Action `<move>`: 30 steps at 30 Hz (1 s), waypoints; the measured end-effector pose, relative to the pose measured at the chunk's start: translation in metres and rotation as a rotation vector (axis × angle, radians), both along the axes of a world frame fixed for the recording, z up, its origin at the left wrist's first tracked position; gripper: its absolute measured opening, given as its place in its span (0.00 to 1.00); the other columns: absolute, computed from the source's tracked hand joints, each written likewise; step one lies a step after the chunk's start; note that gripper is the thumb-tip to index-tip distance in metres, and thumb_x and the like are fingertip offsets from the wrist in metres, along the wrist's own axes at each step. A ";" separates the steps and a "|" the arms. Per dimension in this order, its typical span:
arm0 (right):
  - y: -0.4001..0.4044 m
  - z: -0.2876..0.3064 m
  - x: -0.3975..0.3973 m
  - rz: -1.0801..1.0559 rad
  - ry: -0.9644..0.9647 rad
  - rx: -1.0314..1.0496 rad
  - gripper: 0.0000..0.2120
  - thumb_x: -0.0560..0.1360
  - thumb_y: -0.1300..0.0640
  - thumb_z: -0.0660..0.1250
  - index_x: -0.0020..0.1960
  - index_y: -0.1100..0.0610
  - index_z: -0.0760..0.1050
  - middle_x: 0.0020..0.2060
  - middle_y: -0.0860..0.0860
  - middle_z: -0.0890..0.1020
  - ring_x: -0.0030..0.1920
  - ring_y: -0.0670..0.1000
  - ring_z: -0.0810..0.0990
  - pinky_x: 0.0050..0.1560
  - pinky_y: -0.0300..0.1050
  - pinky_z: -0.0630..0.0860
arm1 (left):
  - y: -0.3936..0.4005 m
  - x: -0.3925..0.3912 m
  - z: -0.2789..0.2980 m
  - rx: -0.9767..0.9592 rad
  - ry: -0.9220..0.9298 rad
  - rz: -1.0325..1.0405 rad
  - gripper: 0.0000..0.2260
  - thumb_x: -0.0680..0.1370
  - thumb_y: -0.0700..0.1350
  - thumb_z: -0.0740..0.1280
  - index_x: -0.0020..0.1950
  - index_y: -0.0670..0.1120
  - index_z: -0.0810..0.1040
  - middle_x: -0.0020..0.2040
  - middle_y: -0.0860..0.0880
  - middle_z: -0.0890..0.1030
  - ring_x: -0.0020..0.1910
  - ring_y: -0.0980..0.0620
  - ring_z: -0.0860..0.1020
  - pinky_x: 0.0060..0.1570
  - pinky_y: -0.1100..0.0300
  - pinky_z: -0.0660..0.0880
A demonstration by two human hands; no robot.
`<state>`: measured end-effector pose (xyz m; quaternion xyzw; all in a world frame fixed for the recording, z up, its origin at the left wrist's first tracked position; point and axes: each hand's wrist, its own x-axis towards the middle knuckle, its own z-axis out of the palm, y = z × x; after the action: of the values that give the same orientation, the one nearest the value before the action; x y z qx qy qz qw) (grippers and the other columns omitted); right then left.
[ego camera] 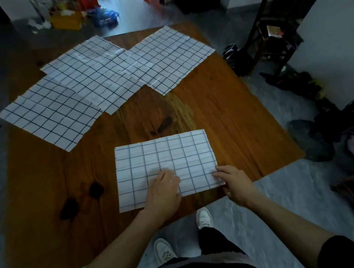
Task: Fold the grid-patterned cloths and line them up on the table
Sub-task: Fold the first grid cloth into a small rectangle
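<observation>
- A folded grid-patterned cloth is laid flat on the near part of the wooden table, directly beneath both hands.
- Its right edge is pinched by the right hand, thumb on top and fingers curled at the corner nearest the table's edge.
- The cloth's lower middle is pressed by the left hand, just left of the pinch, with the fingers bent slightly on the fabric; nothing is grasped by it.
- Three unfolded grid cloths are spread well beyond the grip, at the table's far side: the left cloth, the middle cloth overlapping it, and the right cloth touching the middle one.
- White shoes are seen on the grey floor below the hands.
</observation>
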<state>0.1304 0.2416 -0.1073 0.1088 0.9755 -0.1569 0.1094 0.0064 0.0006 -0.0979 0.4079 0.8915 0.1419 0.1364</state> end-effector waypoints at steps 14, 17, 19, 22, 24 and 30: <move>0.031 -0.018 0.012 0.180 0.267 0.008 0.07 0.71 0.58 0.73 0.48 0.51 0.82 0.52 0.47 0.82 0.53 0.51 0.78 0.46 0.45 0.74 | 0.039 0.045 0.001 0.055 0.052 0.129 0.11 0.70 0.44 0.70 0.52 0.47 0.78 0.59 0.49 0.77 0.61 0.47 0.74 0.56 0.52 0.75; 0.029 -0.018 0.013 0.183 0.305 0.029 0.07 0.69 0.58 0.74 0.47 0.51 0.82 0.50 0.48 0.81 0.52 0.50 0.77 0.45 0.44 0.73 | 0.051 0.060 -0.001 0.079 0.047 0.151 0.09 0.70 0.45 0.67 0.49 0.48 0.76 0.56 0.49 0.77 0.56 0.47 0.75 0.50 0.52 0.76; 0.031 -0.018 0.008 0.192 0.310 0.022 0.05 0.71 0.58 0.73 0.46 0.51 0.81 0.50 0.48 0.80 0.52 0.49 0.76 0.45 0.43 0.73 | 0.057 0.070 -0.002 0.065 0.051 0.163 0.10 0.69 0.46 0.69 0.50 0.48 0.77 0.57 0.48 0.77 0.58 0.47 0.75 0.50 0.52 0.75; 0.036 -0.017 0.004 0.195 0.310 -0.055 0.02 0.73 0.58 0.69 0.45 0.52 0.78 0.51 0.48 0.78 0.51 0.49 0.75 0.46 0.45 0.74 | 0.067 0.083 0.002 0.005 0.040 0.190 0.12 0.72 0.47 0.70 0.54 0.48 0.77 0.61 0.48 0.77 0.63 0.48 0.73 0.57 0.53 0.72; 0.038 -0.013 0.002 0.201 0.304 -0.106 0.03 0.73 0.57 0.68 0.44 0.50 0.75 0.51 0.47 0.77 0.52 0.48 0.73 0.48 0.45 0.73 | 0.073 0.086 0.006 -0.009 0.040 0.211 0.15 0.73 0.49 0.70 0.58 0.49 0.77 0.63 0.49 0.76 0.64 0.48 0.72 0.59 0.53 0.70; 0.040 0.006 0.009 0.234 0.315 -0.258 0.03 0.73 0.55 0.66 0.43 0.49 0.73 0.54 0.44 0.74 0.57 0.44 0.70 0.56 0.45 0.72 | 0.094 0.091 0.009 -0.085 0.111 0.254 0.21 0.69 0.50 0.73 0.60 0.48 0.75 0.59 0.49 0.77 0.58 0.47 0.74 0.54 0.51 0.75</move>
<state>0.1393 0.2818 -0.1009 -0.0458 0.9583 -0.2816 -0.0137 0.0974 0.0949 -0.0890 0.2928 0.9474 0.0976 0.0851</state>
